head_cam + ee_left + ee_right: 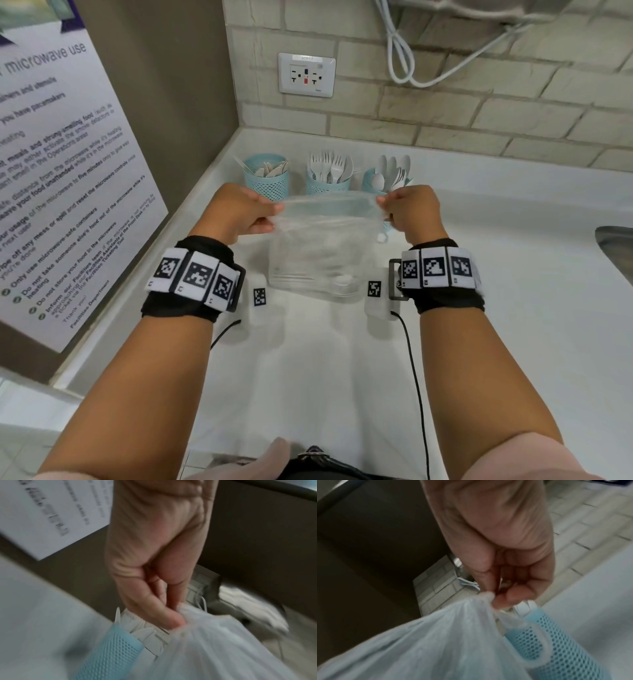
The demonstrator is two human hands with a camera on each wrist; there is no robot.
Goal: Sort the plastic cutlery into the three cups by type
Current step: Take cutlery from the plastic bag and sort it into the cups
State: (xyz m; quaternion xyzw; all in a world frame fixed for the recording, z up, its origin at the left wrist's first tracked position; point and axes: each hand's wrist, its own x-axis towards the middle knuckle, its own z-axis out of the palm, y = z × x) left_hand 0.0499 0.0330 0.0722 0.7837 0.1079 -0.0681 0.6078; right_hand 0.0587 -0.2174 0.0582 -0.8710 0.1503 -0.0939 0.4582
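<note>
Both hands hold a clear plastic bag (317,246) above the white desk (496,308). Left hand (236,212) pinches the bag's top left corner between thumb and curled fingers; right hand (409,210) pinches the top right corner the same way. The mouth is stretched taut between them, the body hanging down toward the desk.

Three light-blue mesh cups stand in a row at the far edge, just beyond the bag. Left cup (267,181) holds knives (270,168), middle cup (328,186) forks (330,166), right cup (375,183) spoons (394,168). All cutlery is white plastic, heads up. The right cup is partly hidden behind the bag's corner and the right hand.

Judgement: sorting looks done or nearly done; no loose cutlery shows on the desk. The bag looks empty, though the film is crinkled and cloudy, so a small piece inside cannot be excluded.

Next move calls for checking the bag for leftovers, then setting it aside without brushing the cups, which stand close to both hands. The film is thin and limp; it will fold once one corner is released.
</note>
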